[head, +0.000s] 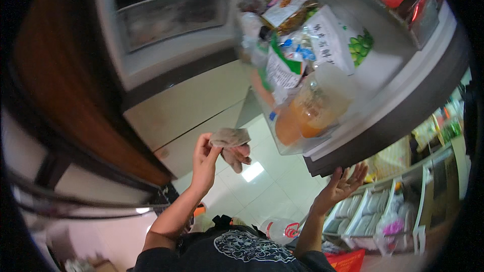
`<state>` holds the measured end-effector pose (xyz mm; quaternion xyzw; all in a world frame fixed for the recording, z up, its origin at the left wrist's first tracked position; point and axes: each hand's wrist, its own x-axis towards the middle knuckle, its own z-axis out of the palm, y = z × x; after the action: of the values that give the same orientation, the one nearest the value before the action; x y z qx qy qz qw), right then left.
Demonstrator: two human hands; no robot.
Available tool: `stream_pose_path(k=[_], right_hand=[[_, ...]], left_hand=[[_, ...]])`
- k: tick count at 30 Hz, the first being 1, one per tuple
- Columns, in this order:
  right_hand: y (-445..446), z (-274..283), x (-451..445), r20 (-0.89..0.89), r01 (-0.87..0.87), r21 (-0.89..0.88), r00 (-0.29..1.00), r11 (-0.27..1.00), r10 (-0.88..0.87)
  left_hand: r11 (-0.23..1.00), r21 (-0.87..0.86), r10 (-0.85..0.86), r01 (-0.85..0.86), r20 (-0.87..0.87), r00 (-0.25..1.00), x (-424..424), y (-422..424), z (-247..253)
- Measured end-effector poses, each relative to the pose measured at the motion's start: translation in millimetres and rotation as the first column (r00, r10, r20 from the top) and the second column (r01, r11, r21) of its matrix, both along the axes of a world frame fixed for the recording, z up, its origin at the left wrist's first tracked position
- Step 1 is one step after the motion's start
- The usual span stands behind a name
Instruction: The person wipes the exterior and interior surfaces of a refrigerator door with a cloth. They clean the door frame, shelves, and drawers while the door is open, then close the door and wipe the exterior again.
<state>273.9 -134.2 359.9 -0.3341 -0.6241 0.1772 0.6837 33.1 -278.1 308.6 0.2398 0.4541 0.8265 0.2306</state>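
Note:
My left hand (206, 160) pinches a crumpled grey-brown cloth (230, 138) between thumb and fingers, above the tiled floor. Part of the cloth hangs below the grip in finger-like folds; whether it is a glove I cannot tell. My right hand (340, 188) is raised with its fingers apart and holds nothing. It is close to the dark lower edge of the open refrigerator door (385, 139); contact is unclear. In the door's clear bin (291, 149) stands a plastic container of orange liquid (312, 121), beside several food packets (285, 70).
An open refrigerator compartment with a clear drawer (174, 20) is at upper left. A brown wood panel (75, 83) stands at far left. A large plastic bottle (280, 230) sits near my body. Shelving with footwear (370, 211) is at lower right.

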Motion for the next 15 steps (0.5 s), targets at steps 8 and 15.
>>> stream_pose_path(k=[8, 15], right_hand=[[23.0, -13.8, 3.5, -0.107, 0.040, -0.153, 0.993, 0.987, -0.057], [63.0, -12.9, 16.9, -0.137, -0.131, -0.219, 0.985, 0.967, 0.102]], left_hand=[[0.954, 0.066, -0.294, 0.294, 0.005, 0.956, -18.6, 4.3, -4.3], [0.822, 0.113, -0.555, 0.557, -0.054, 0.830, 27.1, 15.2, 30.5]])
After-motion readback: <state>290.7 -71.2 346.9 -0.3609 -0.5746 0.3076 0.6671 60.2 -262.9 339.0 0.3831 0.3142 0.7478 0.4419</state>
